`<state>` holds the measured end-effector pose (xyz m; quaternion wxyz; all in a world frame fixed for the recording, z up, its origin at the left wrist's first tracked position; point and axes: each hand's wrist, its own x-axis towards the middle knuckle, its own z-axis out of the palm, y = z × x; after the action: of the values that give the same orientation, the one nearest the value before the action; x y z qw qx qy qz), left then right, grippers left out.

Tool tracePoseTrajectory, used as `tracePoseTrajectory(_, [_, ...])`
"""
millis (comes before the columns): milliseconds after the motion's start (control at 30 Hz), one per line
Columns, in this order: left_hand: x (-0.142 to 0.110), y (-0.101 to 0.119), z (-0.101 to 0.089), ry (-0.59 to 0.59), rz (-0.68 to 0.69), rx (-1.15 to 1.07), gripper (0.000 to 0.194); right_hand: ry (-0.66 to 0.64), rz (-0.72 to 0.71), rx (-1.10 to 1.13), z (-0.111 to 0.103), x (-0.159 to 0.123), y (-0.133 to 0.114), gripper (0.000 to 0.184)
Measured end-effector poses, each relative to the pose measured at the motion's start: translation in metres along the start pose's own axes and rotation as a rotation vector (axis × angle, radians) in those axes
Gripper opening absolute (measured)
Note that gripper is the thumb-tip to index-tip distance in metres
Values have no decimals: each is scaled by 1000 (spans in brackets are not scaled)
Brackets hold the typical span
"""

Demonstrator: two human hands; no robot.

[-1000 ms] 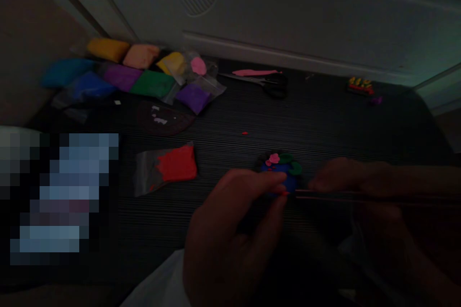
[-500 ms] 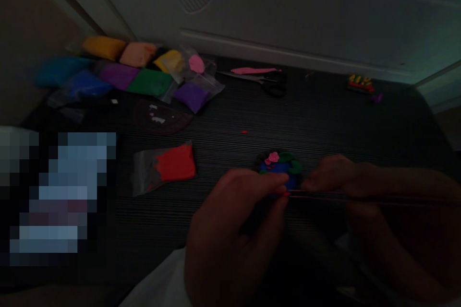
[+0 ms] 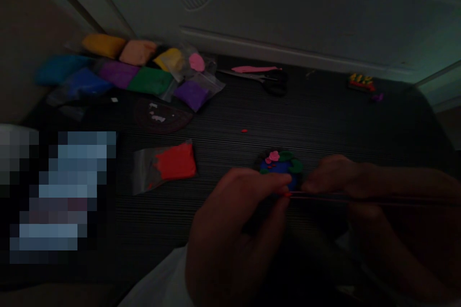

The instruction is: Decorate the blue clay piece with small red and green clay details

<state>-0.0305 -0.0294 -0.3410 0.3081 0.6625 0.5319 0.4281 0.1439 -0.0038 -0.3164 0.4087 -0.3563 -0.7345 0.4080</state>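
Between the thumb and forefinger of my left hand [image 3: 234,230], a small piece of red clay [image 3: 287,195] is pinched. My right hand [image 3: 345,184] is closed round a long, thin pinkish tool [image 3: 317,195], its tip meeting the red clay. The exact kind of tool is too dark to make out. Just behind my fingers lies a round clay piece [image 3: 279,169] with a blue middle, a dark rim, green leaves, a pink flower and tiny red bits. My left fingers partly hide its near side.
A bag of red clay [image 3: 176,163] lies to the left, near a pixelated patch. Farther back are several coloured clay bags [image 3: 151,80], a dark half-round piece [image 3: 163,117] with white scraps, black-handled scissors [image 3: 275,84] and a pink strip [image 3: 252,69]. A colourful small model [image 3: 360,82] stands far right.
My left hand has shifted very slightly to the right. The red clay is still pinched in it, with the tool's tip against it.
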Motion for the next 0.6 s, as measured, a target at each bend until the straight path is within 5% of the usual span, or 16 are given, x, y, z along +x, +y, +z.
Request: tracePoseTrajectory(600, [0,1,-1,-8,18,-17,34,53,-11,69,2,-5,5,43])
